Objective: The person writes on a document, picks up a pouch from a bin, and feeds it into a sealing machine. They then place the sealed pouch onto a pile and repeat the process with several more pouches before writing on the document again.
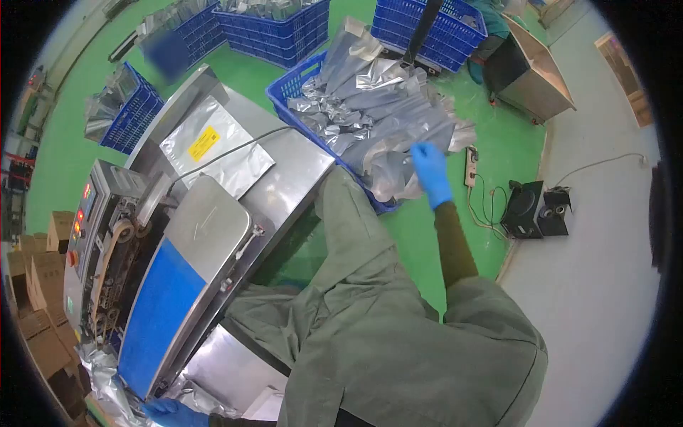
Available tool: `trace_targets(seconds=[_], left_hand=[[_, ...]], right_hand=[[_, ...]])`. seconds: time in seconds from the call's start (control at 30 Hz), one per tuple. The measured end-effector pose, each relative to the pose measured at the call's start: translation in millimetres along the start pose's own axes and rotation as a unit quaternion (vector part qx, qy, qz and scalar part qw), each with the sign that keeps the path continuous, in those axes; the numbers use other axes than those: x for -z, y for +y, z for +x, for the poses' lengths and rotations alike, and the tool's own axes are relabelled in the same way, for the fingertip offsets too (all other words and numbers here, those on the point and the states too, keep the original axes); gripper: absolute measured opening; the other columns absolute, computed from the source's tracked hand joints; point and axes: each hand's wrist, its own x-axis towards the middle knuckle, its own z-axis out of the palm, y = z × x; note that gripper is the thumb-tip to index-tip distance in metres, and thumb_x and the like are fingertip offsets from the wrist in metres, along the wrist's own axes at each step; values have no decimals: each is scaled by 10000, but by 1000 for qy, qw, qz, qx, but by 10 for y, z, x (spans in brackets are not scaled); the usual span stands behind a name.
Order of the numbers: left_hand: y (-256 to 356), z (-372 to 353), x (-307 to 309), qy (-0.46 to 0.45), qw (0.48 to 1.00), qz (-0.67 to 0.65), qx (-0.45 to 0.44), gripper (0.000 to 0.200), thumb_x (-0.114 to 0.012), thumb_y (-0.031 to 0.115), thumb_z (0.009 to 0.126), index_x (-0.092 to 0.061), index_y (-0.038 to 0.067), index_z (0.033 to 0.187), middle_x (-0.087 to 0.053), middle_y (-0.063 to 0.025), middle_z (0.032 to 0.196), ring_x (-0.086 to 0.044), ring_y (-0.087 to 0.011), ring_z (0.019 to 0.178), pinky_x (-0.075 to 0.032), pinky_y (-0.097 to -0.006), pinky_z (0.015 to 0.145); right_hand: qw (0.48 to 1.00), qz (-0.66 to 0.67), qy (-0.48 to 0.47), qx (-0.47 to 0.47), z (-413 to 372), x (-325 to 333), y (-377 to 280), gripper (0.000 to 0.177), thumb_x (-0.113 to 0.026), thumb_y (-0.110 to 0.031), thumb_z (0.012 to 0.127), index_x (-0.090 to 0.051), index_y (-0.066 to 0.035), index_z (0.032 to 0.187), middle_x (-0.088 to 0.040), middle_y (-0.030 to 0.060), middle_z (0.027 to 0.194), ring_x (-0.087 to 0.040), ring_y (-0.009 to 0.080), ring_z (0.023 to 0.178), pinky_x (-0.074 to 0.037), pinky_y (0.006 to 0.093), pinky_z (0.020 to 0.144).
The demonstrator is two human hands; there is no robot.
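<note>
My right hand (pixel 431 174), in a blue glove, is at the near right edge of a heap of silver foil bags (pixel 384 117). Its fingers are drawn together and look closed on the edge of a bag. The heap fills and overhangs a blue crate (pixel 283 107) beyond my knee. Down at the lower left is my left hand (pixel 174 413), also gloved in blue, its fingers stretched out near crumpled foil (pixel 107 381) at the end of the blue conveyor belt (pixel 160 309). One flat silver bag with a yellow label (pixel 204 144) lies on the metal table (pixel 302 160).
A sealing machine with a control panel (pixel 87 220) flanks the belt. More blue crates (pixel 274 35) holding silver bags stand at the back. Cardboard boxes (pixel 46 285) are stacked at left. A power strip (pixel 470 167) and a black speaker (pixel 523 210) sit on the floor at right.
</note>
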Motion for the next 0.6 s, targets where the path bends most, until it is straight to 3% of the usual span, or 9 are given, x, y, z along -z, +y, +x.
trace_targets(seconds=[0.07, 0.13, 0.17, 0.27, 0.3, 0.37, 0.43, 0.5, 0.6], left_hand=[[337, 51, -87, 4, 1000, -27, 0, 517, -489, 282, 919, -399, -81, 1276, -484, -213, 1276, -479, -293, 1165, -380, -365, 980], [596, 61, -160, 12, 992, 76, -98, 465, -464, 220, 919, -403, -71, 1277, -488, -205, 1271, -487, -293, 1150, -375, -364, 982], [724, 66, -196, 23, 981, 126, -146, 442, -451, 189, 919, -406, -65, 1278, -490, -201, 1268, -492, -293, 1142, -372, -364, 984], [874, 14, -358, -35, 995, -65, -64, 423, -523, 151, 900, -422, -81, 1239, -528, -198, 1183, -523, -273, 1075, -393, -353, 949], [1015, -48, -380, -26, 992, -106, -58, 362, -518, 133, 899, -462, -89, 1179, -574, -174, 1092, -549, -277, 1003, -406, -353, 917], [1386, -48, -394, -33, 883, -425, 197, 192, -498, 208, 909, -463, 57, 795, -411, 10, 692, -416, -111, 638, -347, -243, 592], [1427, -3, -378, -166, 912, -356, 119, 199, -495, 247, 906, -469, 108, 765, -396, 34, 663, -370, -63, 579, -303, -202, 543], [1652, -41, -538, -228, 871, -430, 59, 162, -512, 210, 887, -505, 90, 779, -456, 34, 672, -408, -68, 571, -339, -187, 552], [2397, -109, -744, -348, 859, -373, -41, 208, -559, 85, 810, -589, 26, 1007, -624, -63, 942, -578, -137, 865, -460, -262, 783]], right_hand=[[997, -65, 43, 17, 428, 81, 14, 347, -613, -324, 786, -634, 17, 847, -607, 198, 736, -606, 311, 688, -467, 405, 655], [955, -179, -180, -152, 830, 11, 140, 336, -608, -323, 759, -669, -1, 833, -639, 218, 810, -632, 354, 764, -483, 414, 687], [956, -175, -182, -147, 1026, -113, 390, 336, -608, -323, 759, -669, -1, 833, -639, 218, 810, -632, 354, 764, -483, 414, 687], [801, -445, -360, 175, 1326, -322, 823, 347, -559, -337, 710, -690, -46, 847, -638, 212, 901, -619, 379, 837, -492, 434, 750], [799, -444, -359, 189, 1370, -328, 565, 347, -559, -337, 710, -690, -46, 847, -638, 212, 901, -619, 379, 837, -492, 434, 750], [915, -300, -266, 53, 1331, -498, -119, 321, -553, -306, 700, -689, -45, 826, -638, 212, 882, -615, 382, 819, -495, 427, 750], [927, -282, -232, 79, 1087, -427, -1214, 305, -566, -305, 691, -682, -38, 784, -639, 203, 877, -614, 380, 810, -491, 429, 745], [909, -239, -276, 199, 913, -317, -2017, 294, -571, -298, 690, -667, -29, 758, -640, 203, 863, -616, 367, 793, -488, 419, 725], [892, -145, -231, 362, 619, 68, -3138, 301, -577, -297, 721, -639, -3, 726, -630, 197, 783, -616, 321, 734, -483, 389, 674]])
